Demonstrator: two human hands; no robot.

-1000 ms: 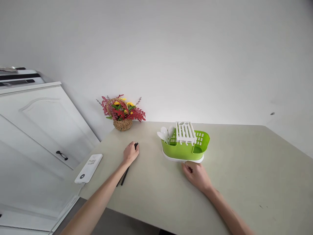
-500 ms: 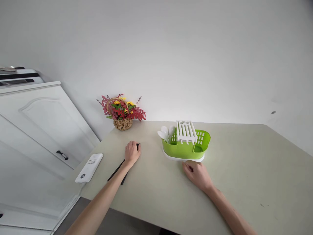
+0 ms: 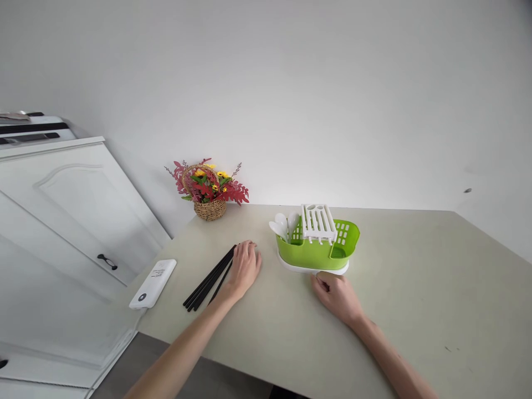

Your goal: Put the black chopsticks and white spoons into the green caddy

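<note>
Several black chopsticks (image 3: pixel 208 282) lie side by side on the table, slanting away from me. My left hand (image 3: pixel 244 265) rests palm down at their right side, fingers loosely bent and thumb apart. One chopstick runs partly beneath it; I see nothing gripped. A green cutlery holder (image 3: pixel 310 255) with a white base stands right of that hand. White spoons (image 3: pixel 284 226) stick up from its left end, and a white slotted rack (image 3: pixel 319 223) sits across its top. Against the base's front edge, my right hand (image 3: pixel 337 296) rests as a loose fist, nothing visible in it.
A wicker basket of artificial flowers (image 3: pixel 210 208) stands at the back left by the wall. On the left table edge lies a white power bank (image 3: pixel 153 284) with a cable. A white cabinet (image 3: pixel 66 221) is beyond that edge.
My left hand has moved right, off most of the chopsticks, so several now show. My right hand and the cutlery holder have stayed in place.
</note>
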